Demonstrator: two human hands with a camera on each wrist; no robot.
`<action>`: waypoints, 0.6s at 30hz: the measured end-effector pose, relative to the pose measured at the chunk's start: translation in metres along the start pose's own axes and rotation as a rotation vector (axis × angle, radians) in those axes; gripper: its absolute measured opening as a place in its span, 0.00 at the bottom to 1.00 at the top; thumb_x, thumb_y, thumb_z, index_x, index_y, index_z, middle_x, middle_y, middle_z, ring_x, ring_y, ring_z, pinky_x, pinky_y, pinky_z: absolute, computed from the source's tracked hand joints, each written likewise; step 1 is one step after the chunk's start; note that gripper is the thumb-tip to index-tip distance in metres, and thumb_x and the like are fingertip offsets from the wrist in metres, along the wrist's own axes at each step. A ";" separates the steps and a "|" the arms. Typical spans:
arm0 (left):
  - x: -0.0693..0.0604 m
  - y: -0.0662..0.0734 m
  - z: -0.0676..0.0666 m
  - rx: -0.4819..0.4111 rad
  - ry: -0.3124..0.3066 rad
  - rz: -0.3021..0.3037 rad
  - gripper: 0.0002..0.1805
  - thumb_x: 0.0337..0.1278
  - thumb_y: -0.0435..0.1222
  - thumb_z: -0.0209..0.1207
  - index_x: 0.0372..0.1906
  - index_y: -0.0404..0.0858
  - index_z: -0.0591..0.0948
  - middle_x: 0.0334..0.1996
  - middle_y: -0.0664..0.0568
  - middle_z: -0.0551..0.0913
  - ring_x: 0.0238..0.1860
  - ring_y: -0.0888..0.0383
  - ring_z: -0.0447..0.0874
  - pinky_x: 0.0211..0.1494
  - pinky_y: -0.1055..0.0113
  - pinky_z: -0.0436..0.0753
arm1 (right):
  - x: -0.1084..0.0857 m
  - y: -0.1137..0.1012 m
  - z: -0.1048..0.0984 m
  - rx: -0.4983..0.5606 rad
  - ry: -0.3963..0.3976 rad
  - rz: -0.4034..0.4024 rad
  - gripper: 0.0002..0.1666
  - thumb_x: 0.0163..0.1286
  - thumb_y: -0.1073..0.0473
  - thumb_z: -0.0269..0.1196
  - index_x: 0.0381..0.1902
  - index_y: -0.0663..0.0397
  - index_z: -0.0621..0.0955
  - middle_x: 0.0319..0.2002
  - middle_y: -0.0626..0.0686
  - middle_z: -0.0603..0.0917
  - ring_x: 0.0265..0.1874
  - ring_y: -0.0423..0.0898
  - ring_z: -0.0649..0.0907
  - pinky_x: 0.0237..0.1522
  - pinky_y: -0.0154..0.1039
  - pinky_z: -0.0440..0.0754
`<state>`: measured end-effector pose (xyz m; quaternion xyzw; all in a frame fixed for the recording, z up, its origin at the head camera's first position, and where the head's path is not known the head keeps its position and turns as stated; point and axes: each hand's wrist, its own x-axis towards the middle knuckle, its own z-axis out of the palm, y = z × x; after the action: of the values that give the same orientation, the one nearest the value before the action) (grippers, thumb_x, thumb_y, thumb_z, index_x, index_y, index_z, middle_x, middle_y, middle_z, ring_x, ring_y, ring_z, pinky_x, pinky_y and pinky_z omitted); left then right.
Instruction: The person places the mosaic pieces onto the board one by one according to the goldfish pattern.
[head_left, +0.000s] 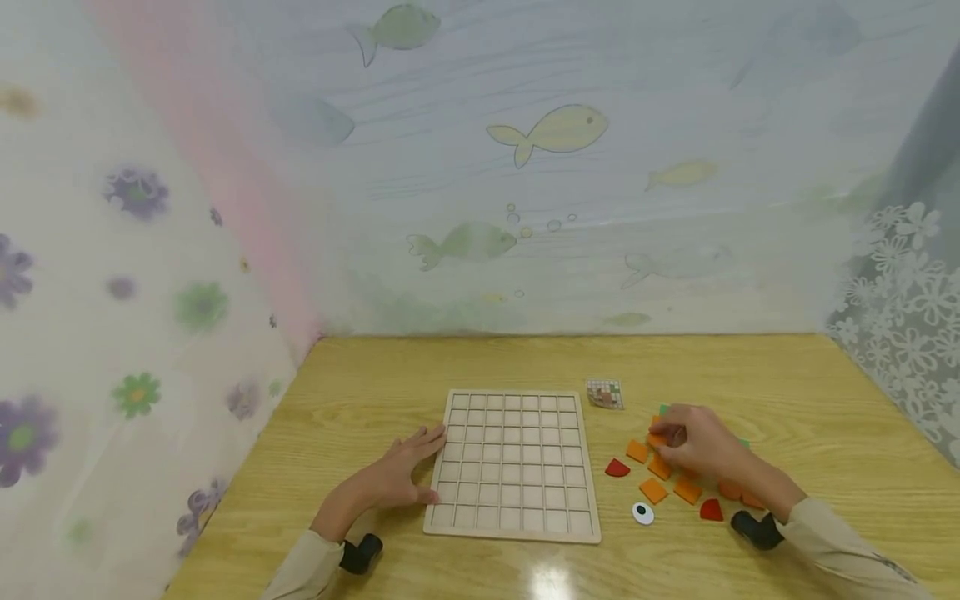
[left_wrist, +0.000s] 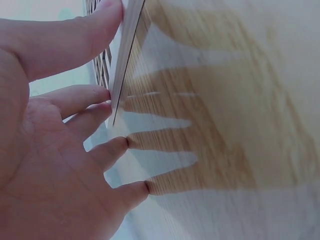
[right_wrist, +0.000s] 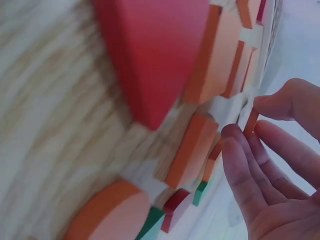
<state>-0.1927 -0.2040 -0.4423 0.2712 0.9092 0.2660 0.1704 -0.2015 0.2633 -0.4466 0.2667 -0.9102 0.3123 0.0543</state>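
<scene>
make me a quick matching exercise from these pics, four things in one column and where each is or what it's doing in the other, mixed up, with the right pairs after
Things
1. pale wooden square-grid board
2. small rectangular printed grid card
3. flat white round piece with black centre
4. bare right hand

Places or states
A. right of the board's near end
B. pinching a flat orange piece
C. touched along its edge by the bare left hand
D. right of the board's far end

Pairs: 1-C, 2-D, 3-A, 4-B
</scene>
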 end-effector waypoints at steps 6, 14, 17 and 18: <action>0.000 0.000 0.000 -0.001 0.009 0.006 0.46 0.51 0.38 0.67 0.72 0.32 0.55 0.74 0.42 0.49 0.73 0.39 0.39 0.67 0.34 0.40 | 0.007 -0.007 0.002 0.034 0.014 -0.073 0.10 0.52 0.70 0.68 0.34 0.58 0.85 0.30 0.47 0.81 0.24 0.36 0.78 0.25 0.32 0.79; 0.000 0.000 0.000 -0.006 0.006 0.009 0.47 0.51 0.38 0.67 0.72 0.31 0.56 0.73 0.41 0.49 0.72 0.38 0.40 0.67 0.34 0.40 | 0.027 -0.021 0.013 0.144 -0.031 -0.118 0.09 0.54 0.71 0.65 0.35 0.60 0.84 0.30 0.50 0.80 0.25 0.37 0.79 0.26 0.33 0.81; 0.000 0.001 0.000 -0.020 0.008 0.012 0.47 0.50 0.37 0.68 0.72 0.31 0.56 0.73 0.41 0.49 0.72 0.38 0.40 0.66 0.33 0.40 | 0.035 -0.027 0.021 0.159 -0.026 -0.152 0.09 0.53 0.71 0.66 0.35 0.61 0.84 0.30 0.51 0.80 0.24 0.37 0.79 0.26 0.33 0.82; -0.001 0.001 0.000 -0.022 0.008 0.012 0.47 0.50 0.36 0.68 0.72 0.31 0.56 0.73 0.41 0.49 0.72 0.38 0.40 0.66 0.33 0.40 | 0.038 -0.029 0.023 0.166 -0.029 -0.152 0.09 0.54 0.71 0.66 0.35 0.61 0.84 0.30 0.52 0.80 0.24 0.38 0.80 0.26 0.33 0.82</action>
<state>-0.1919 -0.2037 -0.4420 0.2737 0.9052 0.2781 0.1681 -0.2170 0.2134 -0.4396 0.3432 -0.8589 0.3778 0.0424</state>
